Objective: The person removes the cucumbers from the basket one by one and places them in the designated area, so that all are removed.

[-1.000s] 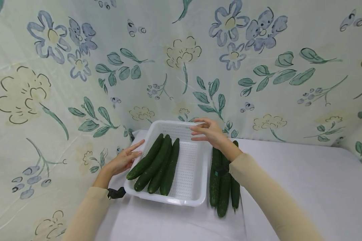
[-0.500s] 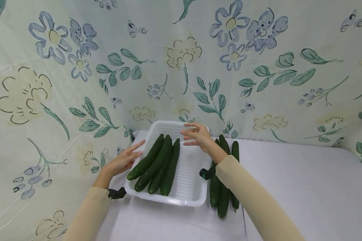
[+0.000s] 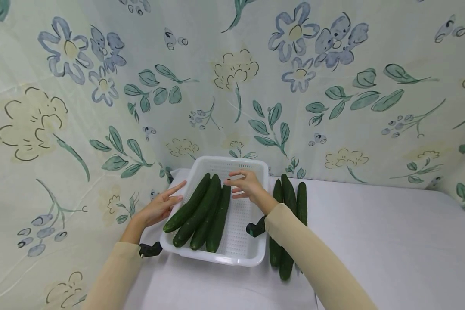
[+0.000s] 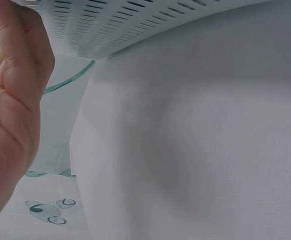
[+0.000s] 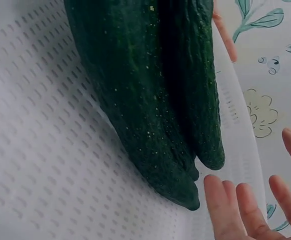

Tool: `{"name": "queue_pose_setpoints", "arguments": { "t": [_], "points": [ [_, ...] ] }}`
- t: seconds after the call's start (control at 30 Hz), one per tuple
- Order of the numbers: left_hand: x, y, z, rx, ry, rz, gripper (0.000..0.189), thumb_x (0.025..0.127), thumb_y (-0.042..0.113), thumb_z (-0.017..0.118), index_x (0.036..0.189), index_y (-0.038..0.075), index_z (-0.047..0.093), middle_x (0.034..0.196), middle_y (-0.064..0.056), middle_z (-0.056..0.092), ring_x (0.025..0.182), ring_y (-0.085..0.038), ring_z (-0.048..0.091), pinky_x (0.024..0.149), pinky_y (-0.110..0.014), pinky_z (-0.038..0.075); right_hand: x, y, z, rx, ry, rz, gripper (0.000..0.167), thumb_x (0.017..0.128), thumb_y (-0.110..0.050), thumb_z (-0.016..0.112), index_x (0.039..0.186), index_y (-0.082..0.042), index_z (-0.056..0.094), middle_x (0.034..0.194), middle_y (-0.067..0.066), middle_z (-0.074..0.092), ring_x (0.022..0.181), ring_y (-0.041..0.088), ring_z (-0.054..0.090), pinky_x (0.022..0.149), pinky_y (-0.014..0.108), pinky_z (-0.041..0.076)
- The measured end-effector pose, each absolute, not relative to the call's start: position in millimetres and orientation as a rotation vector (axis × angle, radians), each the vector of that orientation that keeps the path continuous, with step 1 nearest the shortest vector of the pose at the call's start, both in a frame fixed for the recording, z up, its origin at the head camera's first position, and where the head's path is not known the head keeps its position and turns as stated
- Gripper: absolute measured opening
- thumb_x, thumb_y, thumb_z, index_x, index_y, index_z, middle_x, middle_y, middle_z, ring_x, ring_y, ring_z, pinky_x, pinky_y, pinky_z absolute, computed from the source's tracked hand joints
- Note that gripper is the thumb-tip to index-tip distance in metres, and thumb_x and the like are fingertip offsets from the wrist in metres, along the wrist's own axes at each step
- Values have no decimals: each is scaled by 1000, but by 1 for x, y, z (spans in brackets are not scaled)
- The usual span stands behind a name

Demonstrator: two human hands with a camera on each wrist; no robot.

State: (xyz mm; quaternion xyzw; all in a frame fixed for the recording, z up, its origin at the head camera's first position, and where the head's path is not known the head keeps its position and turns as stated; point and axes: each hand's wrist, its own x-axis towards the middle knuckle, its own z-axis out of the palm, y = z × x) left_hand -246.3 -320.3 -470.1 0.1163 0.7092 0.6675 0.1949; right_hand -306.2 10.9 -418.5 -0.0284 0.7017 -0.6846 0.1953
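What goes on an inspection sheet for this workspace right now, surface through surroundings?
Surface: white-covered table.
Job's things: white perforated basket with four cucumbers inside; three loose cucumbers on its right, partly behind the right sleeve.
Clutter: nothing seen.
Left hand: at the basket's left rim, index finger straight.
Right hand: over the basket's inside, fingers spread, holding nothing.
Cables: nothing seen; a black device at each wrist.
Surroundings: floral cloth behind the table.
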Motion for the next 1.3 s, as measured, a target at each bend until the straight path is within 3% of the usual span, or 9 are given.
{"name": "queue_pose_setpoints", "arguments": {
  "t": [0.1, 0.3, 0.4, 0.53, 0.73, 0.9, 1.3],
  "points": [
    [-246, -320, -470, 335, 1992, 1867, 60, 108, 20, 47, 161, 29, 20, 126, -6, 62, 70, -11, 57, 61, -22, 48, -304, 9, -420, -56, 1984, -1870, 50, 89, -15, 77, 133, -1, 58, 128, 26, 54, 116, 51, 56, 86, 54, 53],
    [-246, -320, -471, 348, 1964, 1895, 60, 108, 17, 45, 161, 28, 19, 130, -7, 59, 83, -10, 63, 71, -24, 54, -297, 3, -422, 7, 1992, -1802, 52, 88, -13, 78, 134, -1, 57, 142, 26, 44, 120, 51, 52, 90, 56, 50],
    [-246, -320, -471, 350, 1977, 1888, 59, 108, 17, 45, 161, 28, 20, 125, -6, 61, 77, -9, 60, 67, -22, 52, -296, 0, -426, 55, 1983, -1785, 53, 87, -11, 79, 135, -1, 57, 148, 26, 38, 123, 52, 50, 91, 57, 50],
    [-246, -319, -471, 352, 1983, 1881, 60, 108, 18, 46, 161, 28, 20, 124, -6, 60, 75, -10, 58, 65, -22, 50, -296, -1, -432, 97, 1982, -1748, 55, 86, -11, 80, 137, -6, 58, 147, 26, 39, 122, 52, 50, 89, 56, 51],
    [-246, -318, -470, 369, 1952, 1906, 60, 108, 16, 45, 161, 26, 19, 132, -7, 56, 88, -10, 63, 74, -24, 55, -297, -3, -434, 110, 1968, -1705, 59, 87, -12, 79, 142, -9, 54, 147, 27, 40, 121, 51, 51, 89, 57, 50],
    [-246, -318, -470, 380, 1923, 1921, 59, 109, 14, 43, 161, 26, 18, 133, -8, 56, 90, -10, 64, 75, -26, 55, -297, -8, -435, 159, 1954, -1707, 61, 88, -11, 79, 143, -11, 52, 142, 31, 43, 117, 51, 55, 87, 57, 51],
    [-246, -320, -473, 410, 1944, 1898, 59, 109, 15, 42, 161, 26, 17, 114, -4, 64, 70, -9, 56, 63, -21, 50, -290, -21, -440, 346, 1813, -1826, 60, 89, -3, 75, 143, -14, 52, 148, 31, 37, 119, 51, 53, 90, 62, 47]
  ]
}}
